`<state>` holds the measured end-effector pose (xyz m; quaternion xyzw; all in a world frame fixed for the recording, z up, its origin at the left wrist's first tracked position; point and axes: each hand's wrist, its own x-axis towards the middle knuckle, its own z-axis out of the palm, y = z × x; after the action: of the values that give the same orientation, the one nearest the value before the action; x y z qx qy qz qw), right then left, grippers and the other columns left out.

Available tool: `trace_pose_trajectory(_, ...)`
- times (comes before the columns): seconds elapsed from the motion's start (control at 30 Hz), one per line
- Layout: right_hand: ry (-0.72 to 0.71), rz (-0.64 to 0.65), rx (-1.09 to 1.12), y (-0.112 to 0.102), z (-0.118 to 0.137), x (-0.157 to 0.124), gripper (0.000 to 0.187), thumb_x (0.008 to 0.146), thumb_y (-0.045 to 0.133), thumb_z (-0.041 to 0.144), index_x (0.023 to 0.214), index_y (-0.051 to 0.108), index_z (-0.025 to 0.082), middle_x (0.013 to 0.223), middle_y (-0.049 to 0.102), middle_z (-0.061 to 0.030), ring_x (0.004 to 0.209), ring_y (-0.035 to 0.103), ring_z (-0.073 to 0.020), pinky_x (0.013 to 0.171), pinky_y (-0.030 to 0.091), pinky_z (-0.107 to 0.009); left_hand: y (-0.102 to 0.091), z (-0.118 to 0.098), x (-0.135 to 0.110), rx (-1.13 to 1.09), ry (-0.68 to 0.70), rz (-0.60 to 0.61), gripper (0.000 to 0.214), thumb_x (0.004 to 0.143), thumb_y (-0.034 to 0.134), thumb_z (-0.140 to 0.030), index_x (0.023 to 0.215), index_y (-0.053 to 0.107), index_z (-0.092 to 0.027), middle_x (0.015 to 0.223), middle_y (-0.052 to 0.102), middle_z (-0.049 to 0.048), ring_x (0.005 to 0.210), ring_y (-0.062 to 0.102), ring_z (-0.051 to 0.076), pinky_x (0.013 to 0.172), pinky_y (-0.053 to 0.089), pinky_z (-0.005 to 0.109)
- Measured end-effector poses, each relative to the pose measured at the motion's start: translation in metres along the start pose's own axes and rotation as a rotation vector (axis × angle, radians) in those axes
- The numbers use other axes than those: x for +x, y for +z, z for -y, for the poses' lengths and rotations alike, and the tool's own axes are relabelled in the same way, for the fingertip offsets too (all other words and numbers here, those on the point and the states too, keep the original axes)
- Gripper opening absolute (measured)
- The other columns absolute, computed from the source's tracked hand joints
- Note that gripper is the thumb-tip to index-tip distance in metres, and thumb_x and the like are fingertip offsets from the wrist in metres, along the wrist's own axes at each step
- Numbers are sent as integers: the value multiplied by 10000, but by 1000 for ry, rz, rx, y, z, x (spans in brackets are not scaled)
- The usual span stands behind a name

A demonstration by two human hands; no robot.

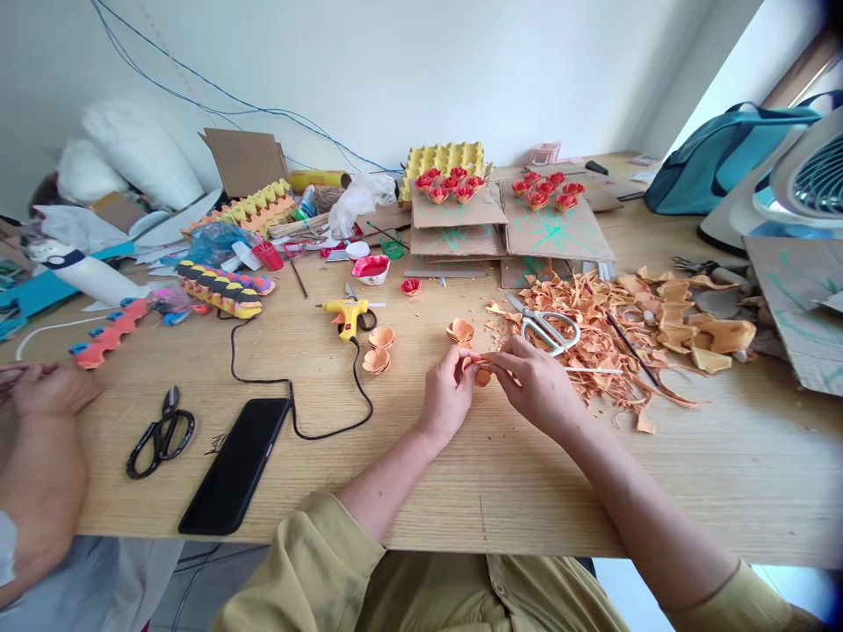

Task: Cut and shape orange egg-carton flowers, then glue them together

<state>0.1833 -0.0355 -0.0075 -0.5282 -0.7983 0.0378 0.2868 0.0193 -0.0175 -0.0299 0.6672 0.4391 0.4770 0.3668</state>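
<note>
Wooden table (461, 491) against a white wall, craft clutter all over. Far left, a co-worker's hand (49, 391) rests at the table edge, not mine. Next: black scissors (162, 432), a black phone (235, 465) lying flat, then the yellow glue gun (348, 314) with its cord looping toward me, and two orange paper cups (379, 349) just beside its nozzle end. Center: my left hand (448, 395) and right hand (536, 386) meet fingertip to fingertip, both pinched on a small orange paper piece (483, 375) held just above the table between them. Left hand closed on its left side, right hand closed on its right; I can't tell its long axis, too small and mostly hidden by fingers. A finished orange flower cup (460, 331) sits just beyond the held piece, slightly nearer my left hand. Right of that: white-handled scissors (548, 326) on a pile of orange scraps (625, 342), near my right hand. Back: cardboard sheets with red flowers (454, 189). Far right: blue bag (717, 158).
</note>
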Motion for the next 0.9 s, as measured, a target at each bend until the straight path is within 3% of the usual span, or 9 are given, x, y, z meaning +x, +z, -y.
trace_pose_trajectory(0.3, -49, -45, -111, -3, 4, 0, 270, 968, 495, 195, 908, 756, 222, 833, 580, -45, 705, 507, -148, 662, 337, -271, 2, 5, 3, -48, -41, 1, 38, 883, 568, -152, 866, 591, -178, 725, 606, -28, 618, 509, 98, 606, 404, 186)
trace_pose_trajectory(0.5, -43, -66, -41, 1, 1, 1, 240, 981, 516, 256, 1037, 749, 237, 865, 598, -40, 731, 527, -155, 673, 355, -268, 1, 5, 1, -66, -25, -10, 22, 894, 560, -170, 881, 576, -179, 727, 574, -32, 621, 476, 94, 613, 398, 189)
trace_pose_trajectory(0.7, -34, -50, -31, 3, 0, 0, 226, 952, 534, 197, 971, 757, 226, 837, 567, -33, 715, 526, -149, 651, 360, -256, 3, 8, 0, -34, -46, 10, 38, 867, 563, -145, 868, 571, -182, 678, 530, -49, 574, 433, 87, 566, 363, 185)
trace_pose_trajectory(0.9, -75, -51, -76, 1, 1, -1, 255, 975, 501, 222, 950, 755, 219, 815, 557, -39, 709, 530, -155, 642, 360, -261, 4, 15, 3, -143, -108, 33, 61, 815, 576, -131, 845, 563, -182, 677, 537, -47, 580, 467, 90, 559, 388, 184)
